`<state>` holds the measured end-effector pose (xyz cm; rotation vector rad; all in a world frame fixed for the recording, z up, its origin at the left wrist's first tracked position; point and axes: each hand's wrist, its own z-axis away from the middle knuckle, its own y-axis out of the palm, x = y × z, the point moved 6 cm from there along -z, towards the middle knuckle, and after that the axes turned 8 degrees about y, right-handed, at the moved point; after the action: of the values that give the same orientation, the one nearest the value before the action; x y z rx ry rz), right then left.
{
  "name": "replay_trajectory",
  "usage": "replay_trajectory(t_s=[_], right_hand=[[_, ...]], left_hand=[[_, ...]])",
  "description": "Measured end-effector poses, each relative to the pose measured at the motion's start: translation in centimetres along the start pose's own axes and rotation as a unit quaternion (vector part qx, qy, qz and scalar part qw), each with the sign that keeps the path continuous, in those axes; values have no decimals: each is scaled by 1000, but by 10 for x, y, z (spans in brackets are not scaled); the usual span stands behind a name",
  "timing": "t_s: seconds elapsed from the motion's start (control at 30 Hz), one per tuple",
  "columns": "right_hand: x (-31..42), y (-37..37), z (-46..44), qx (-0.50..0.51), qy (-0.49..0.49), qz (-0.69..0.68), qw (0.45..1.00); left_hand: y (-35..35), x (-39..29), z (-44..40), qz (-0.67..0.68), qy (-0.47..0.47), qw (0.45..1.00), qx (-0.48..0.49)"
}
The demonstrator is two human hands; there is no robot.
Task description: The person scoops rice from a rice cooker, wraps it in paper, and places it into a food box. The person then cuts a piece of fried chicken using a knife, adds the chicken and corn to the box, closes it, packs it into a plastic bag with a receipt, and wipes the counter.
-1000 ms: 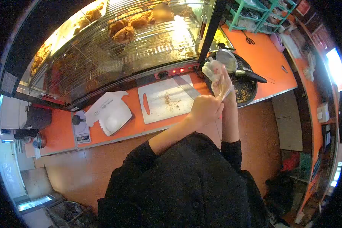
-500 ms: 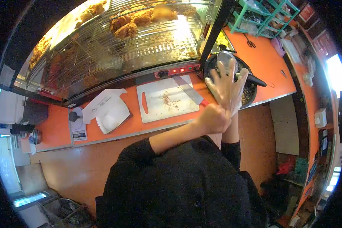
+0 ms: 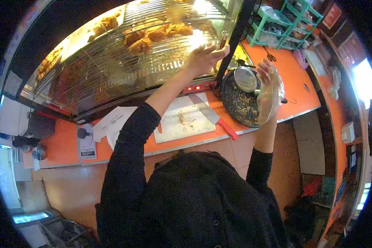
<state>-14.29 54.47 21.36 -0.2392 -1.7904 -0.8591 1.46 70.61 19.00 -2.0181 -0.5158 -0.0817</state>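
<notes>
An open paper carton (image 3: 113,122) sits near the counter's (image 3: 297,89) front edge. Beside it lies a cutting board (image 3: 180,128), a knife (image 3: 215,118) slanting off its right side toward that edge. The bare left hand (image 3: 204,59) stretches its fingers up against the glass cabinet (image 3: 99,76); the upright door handle (image 3: 224,37) stands just beyond them, contact unclear. This hand is nearer it. Apart, the right hand (image 3: 266,82), loosely gloved (image 3: 268,109), is over the pan's (image 3: 232,101) right side; its grip cannot be told.
</notes>
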Motion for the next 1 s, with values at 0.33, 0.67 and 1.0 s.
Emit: replay_trajectory(t_s=[0.33, 0.67, 1.0], right_hand=[[45, 116, -49, 51, -117, 100, 987], [13, 289, -138, -8, -361, 584, 727], [-4, 238, -107, -31, -208, 574, 791]], left_hand=[[-9, 23, 29, -224, 62, 960, -156], [-88, 66, 142, -326, -14, 939, -109], [-55, -18, 250, 66, -334, 940, 5]])
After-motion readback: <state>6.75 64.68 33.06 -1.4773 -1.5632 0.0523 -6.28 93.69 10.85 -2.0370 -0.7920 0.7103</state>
